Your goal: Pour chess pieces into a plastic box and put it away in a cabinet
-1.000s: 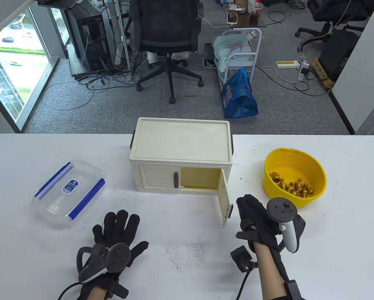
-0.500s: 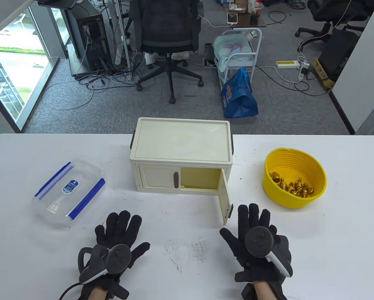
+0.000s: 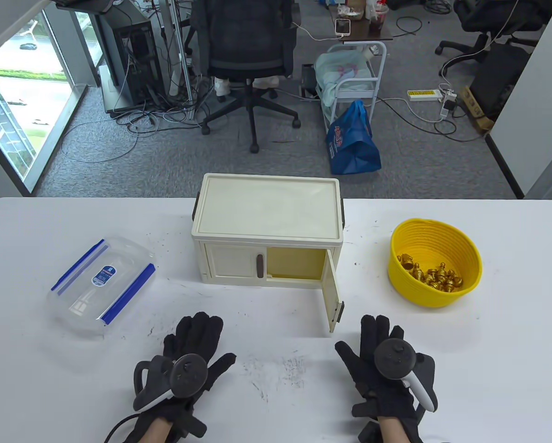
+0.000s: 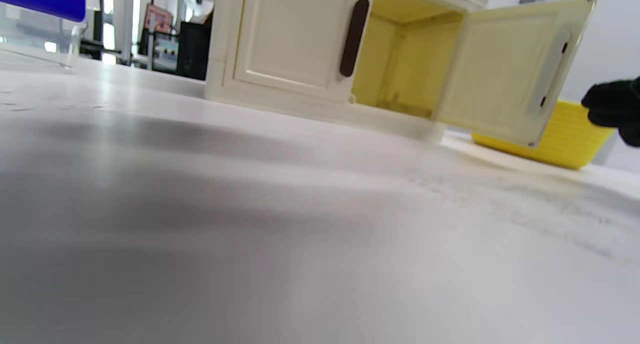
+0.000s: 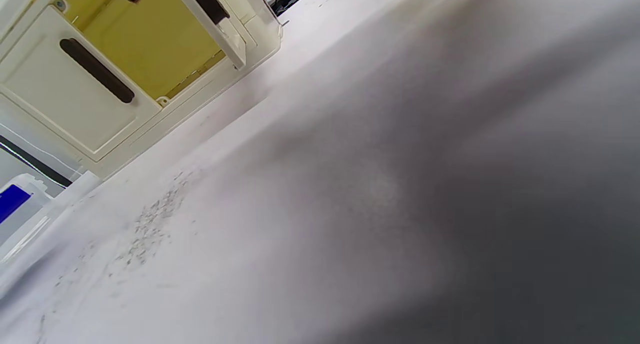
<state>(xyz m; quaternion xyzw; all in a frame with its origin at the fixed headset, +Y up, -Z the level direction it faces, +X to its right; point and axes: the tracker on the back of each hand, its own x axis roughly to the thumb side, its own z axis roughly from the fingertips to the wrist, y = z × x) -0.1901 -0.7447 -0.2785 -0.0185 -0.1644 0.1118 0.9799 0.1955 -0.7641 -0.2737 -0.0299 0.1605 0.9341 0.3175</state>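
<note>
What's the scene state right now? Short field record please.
left hand: flat on the table, holds nothing
right hand: flat on the table, holds nothing
plastic box: left side, lid on, blue clips
cabinet: centre, right door open, left door shut
yellow bowl: right side, holds gold chess pieces

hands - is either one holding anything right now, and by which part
Nothing is held. The left hand and right hand both lie open on the bare table, fingers spread, apart from every object.
</note>
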